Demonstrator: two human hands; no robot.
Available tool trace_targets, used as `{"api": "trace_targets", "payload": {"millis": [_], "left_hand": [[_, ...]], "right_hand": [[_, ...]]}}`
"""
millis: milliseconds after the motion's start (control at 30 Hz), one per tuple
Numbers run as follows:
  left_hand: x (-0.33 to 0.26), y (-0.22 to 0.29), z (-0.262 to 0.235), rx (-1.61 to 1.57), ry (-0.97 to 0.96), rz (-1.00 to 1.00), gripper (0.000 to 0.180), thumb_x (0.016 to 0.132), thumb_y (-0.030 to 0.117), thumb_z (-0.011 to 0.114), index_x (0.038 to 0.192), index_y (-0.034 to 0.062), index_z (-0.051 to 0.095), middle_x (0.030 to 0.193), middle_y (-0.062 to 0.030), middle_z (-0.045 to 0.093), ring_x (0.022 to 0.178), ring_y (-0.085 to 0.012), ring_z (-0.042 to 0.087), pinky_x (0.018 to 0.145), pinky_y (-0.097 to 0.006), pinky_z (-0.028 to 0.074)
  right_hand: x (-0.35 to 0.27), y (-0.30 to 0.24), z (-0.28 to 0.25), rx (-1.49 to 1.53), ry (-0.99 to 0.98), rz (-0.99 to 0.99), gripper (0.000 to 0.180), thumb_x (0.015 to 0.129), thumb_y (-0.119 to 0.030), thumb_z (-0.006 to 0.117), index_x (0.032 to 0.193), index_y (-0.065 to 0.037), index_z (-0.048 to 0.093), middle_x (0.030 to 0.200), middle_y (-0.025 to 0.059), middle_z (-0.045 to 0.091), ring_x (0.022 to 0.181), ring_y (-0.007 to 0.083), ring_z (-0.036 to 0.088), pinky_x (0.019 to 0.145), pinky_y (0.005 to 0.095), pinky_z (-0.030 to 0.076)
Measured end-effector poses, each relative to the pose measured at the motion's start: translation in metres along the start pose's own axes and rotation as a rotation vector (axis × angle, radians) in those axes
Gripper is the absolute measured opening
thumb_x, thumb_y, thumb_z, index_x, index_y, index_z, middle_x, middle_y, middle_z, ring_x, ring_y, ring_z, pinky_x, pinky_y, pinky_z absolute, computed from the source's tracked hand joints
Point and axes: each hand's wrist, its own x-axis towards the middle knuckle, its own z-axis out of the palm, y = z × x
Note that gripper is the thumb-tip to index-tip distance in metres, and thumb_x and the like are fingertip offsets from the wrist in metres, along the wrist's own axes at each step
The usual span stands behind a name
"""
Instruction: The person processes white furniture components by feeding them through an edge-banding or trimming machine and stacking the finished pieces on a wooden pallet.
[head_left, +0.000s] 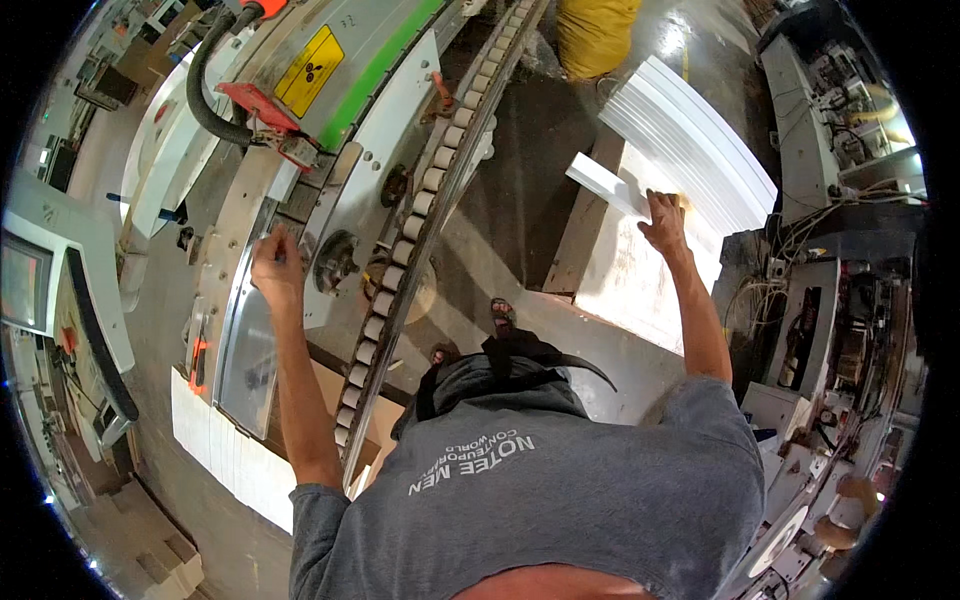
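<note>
My left hand (278, 266) is over the metal bed (250, 365) of a large machine on the left. Its fingers are curled together, and whatever they may hold is hidden. On the right, my right hand (665, 225) reaches over a white-topped stack (640, 285). Its fingers bend over the near end of a short white strip (603, 181), whose other end juts past the stack's left edge. Just beyond that hand, several long white strips (690, 135) lie side by side in a pile.
A roller conveyor (403, 248) runs alongside the machine, left of my feet. A red clamp (262, 108) and a black hose (195, 95) are on the machine's upper part. A yellow sack (595, 35) stands at the back. Machinery with loose cables (790, 235) lines the right side.
</note>
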Motion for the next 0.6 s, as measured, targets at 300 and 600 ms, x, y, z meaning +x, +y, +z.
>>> {"api": "trace_targets", "payload": {"millis": [300,600], "left_hand": [[-0.044,0.022,-0.003,-0.141,0.009,-0.001,0.021,0.086,0.005,0.071,0.107,0.0014,0.074,0.098,-0.015,0.069,0.08,-0.0236,0.07,0.071,-0.033,0.056],[-0.059,0.104,-0.084,0.001,-0.224,0.517,0.04,0.078,0.007,0.079,0.116,0.0088,0.071,0.125,-0.0133,0.063,0.126,-0.0367,0.054,0.101,-0.048,0.047]], "right_hand": [[-0.008,0.022,0.01,0.181,0.12,-0.117,0.047,0.074,-0.002,0.07,0.121,-0.003,0.066,0.101,0.0208,0.068,0.095,0.0398,0.058,0.09,0.0482,0.046],[-0.047,-0.248,-0.096,0.361,-0.016,-0.771,0.055,0.074,0.002,0.069,0.128,-0.001,0.059,0.115,0.0223,0.059,0.11,0.0404,0.054,0.097,0.0453,0.046]]}}
